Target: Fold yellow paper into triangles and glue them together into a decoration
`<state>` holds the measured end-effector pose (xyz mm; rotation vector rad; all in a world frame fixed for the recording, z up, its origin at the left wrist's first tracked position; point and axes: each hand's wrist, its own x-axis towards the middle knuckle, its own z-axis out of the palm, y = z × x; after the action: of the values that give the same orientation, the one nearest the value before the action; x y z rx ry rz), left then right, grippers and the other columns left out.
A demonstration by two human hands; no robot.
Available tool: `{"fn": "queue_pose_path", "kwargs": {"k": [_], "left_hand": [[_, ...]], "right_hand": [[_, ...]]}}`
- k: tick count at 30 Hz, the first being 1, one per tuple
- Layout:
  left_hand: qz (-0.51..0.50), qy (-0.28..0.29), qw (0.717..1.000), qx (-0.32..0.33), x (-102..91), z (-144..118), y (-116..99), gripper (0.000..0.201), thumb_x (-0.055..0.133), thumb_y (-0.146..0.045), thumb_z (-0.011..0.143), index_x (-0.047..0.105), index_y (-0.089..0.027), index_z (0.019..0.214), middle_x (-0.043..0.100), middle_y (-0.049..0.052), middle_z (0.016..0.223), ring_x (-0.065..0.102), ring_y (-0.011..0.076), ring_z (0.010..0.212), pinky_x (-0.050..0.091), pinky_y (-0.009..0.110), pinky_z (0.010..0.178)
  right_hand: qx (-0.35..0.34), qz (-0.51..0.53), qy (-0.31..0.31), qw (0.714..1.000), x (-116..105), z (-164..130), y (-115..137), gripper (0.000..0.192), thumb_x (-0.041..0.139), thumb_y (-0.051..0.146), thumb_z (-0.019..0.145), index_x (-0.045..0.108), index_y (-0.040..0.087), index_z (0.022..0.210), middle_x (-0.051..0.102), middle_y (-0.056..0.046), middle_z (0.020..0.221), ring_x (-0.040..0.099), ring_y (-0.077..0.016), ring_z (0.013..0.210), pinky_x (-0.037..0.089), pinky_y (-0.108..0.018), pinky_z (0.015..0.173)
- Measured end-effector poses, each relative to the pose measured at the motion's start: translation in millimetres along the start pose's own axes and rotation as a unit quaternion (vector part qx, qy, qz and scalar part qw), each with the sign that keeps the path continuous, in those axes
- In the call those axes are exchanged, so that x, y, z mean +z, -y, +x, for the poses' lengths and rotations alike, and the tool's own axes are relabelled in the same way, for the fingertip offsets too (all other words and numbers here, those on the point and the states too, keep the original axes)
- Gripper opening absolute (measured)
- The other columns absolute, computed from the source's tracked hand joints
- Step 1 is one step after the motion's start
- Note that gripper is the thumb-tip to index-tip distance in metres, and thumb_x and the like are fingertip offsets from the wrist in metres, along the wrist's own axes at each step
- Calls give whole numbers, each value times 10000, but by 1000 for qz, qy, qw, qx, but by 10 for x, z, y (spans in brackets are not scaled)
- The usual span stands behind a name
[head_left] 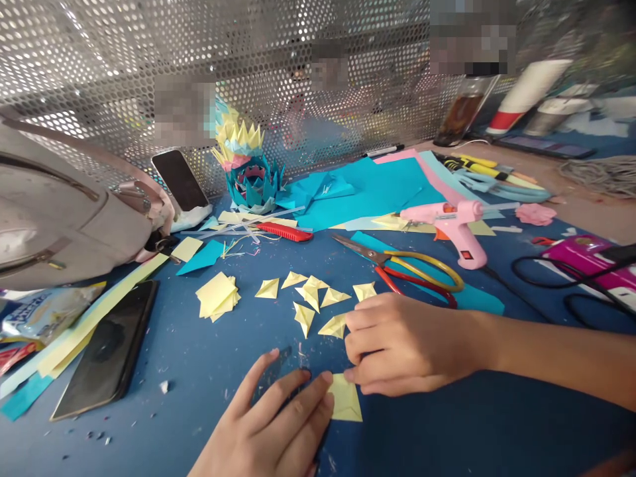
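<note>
A small yellow paper square (348,401) with creases lies on the blue table near the front. My left hand (285,417) rests with its fingers stretched out, and its fingertips touch the left edge of this paper. Curled in, my right hand (402,344) has its fingertips pinched at the paper's upper edge; the thumb is mostly hidden. Just beyond the hands lie several folded yellow paper pieces (304,319). To their left is a small stack of yellow paper squares (217,295).
Scissors (397,260), a pink glue gun (454,225) and a red cutter (285,231) lie farther back. Blue paper sheets (372,192) and a folded-paper model (253,179) stand near the perforated metal panel (278,79). A phone (109,351) and bag (69,212) are left.
</note>
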<state>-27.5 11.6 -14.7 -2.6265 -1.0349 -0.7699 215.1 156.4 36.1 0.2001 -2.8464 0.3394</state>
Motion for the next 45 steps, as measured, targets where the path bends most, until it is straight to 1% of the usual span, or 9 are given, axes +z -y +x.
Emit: {"fn": "queue_pose_path", "kwargs": {"k": [9, 15, 20, 23, 30, 34, 36, 42, 45], "left_hand": [[-4, 17, 1000, 15, 1, -24, 58, 434, 316, -350, 1094, 713, -207, 1194, 649, 18, 1348, 561, 187, 1258, 151, 481, 1265], [-27, 17, 998, -51, -70, -41, 9, 409, 337, -374, 1094, 681, -249, 1277, 663, 55, 1110, 586, 175, 1182, 245, 469, 1229], [15, 84, 996, 23, -176, -10, 94, 335, 467, -286, 1068, 622, -241, 1361, 689, 21, 1159, 578, 166, 1200, 140, 460, 1275], [20, 86, 996, 24, -158, -6, 96, 354, 386, -199, 1088, 644, -250, 1326, 683, -36, 1276, 553, 154, 1253, 107, 458, 1289], [21, 77, 997, 18, -121, -28, 82, 379, 339, -271, 1102, 658, -259, 1306, 646, -60, 1374, 548, 162, 1282, 105, 463, 1289], [28, 102, 991, 83, -118, -23, 127, 389, 391, -374, 1083, 625, -217, 1353, 622, -5, 1410, 542, 193, 1293, 66, 480, 1285], [16, 51, 998, 46, -77, -26, 121, 408, 327, -317, 1094, 669, -213, 1291, 648, -2, 1371, 555, 191, 1270, 87, 499, 1277], [-18, -13, 1000, 6, -71, 7, 11, 362, 387, -184, 1047, 681, -153, 1255, 723, -2, 1190, 614, 140, 1147, 149, 416, 1279], [2, 26, 999, 24, -158, 36, -48, 361, 407, -182, 1047, 634, -145, 1326, 697, 10, 1272, 593, 141, 1217, 143, 398, 1282]], "right_hand": [[61, 83, -43, 994, 149, 2, 7, 233, 527, 340, 1034, 655, 173, 933, 643, -28, 873, 510, -161, 778, 371, -296, 698], [67, 118, -54, 989, 167, -6, 3, 292, 475, 366, 1057, 681, 176, 977, 647, -39, 860, 524, -160, 788, 390, -279, 714], [64, 122, -67, 988, 176, -5, 3, 316, 461, 385, 1060, 676, 167, 981, 648, -40, 854, 533, -162, 792, 395, -283, 726], [99, 125, -77, 984, 188, 24, 44, 294, 527, 433, 1029, 646, 170, 966, 637, -14, 819, 532, -150, 762, 380, -273, 690], [125, 9, -86, 988, 196, 64, 124, 154, 489, 181, 1038, 631, 193, 979, 645, -16, 931, 550, -125, 803, 383, -257, 677], [89, -3, -76, 993, 184, 49, 78, 196, 502, 306, 1050, 649, 192, 987, 656, -19, 944, 546, -138, 798, 386, -268, 694], [86, -3, -72, 994, 191, 52, 72, 228, 515, 352, 1043, 644, 170, 996, 658, -30, 931, 542, -154, 813, 394, -275, 710], [191, 33, -72, 978, 231, 119, 191, 112, 618, 188, 933, 593, 176, 825, 603, 11, 790, 509, -132, 750, 363, -254, 662], [248, 65, -76, 964, 245, 159, 270, 119, 652, 132, 819, 551, 179, 775, 574, 36, 752, 489, -113, 702, 346, -247, 650]]}}
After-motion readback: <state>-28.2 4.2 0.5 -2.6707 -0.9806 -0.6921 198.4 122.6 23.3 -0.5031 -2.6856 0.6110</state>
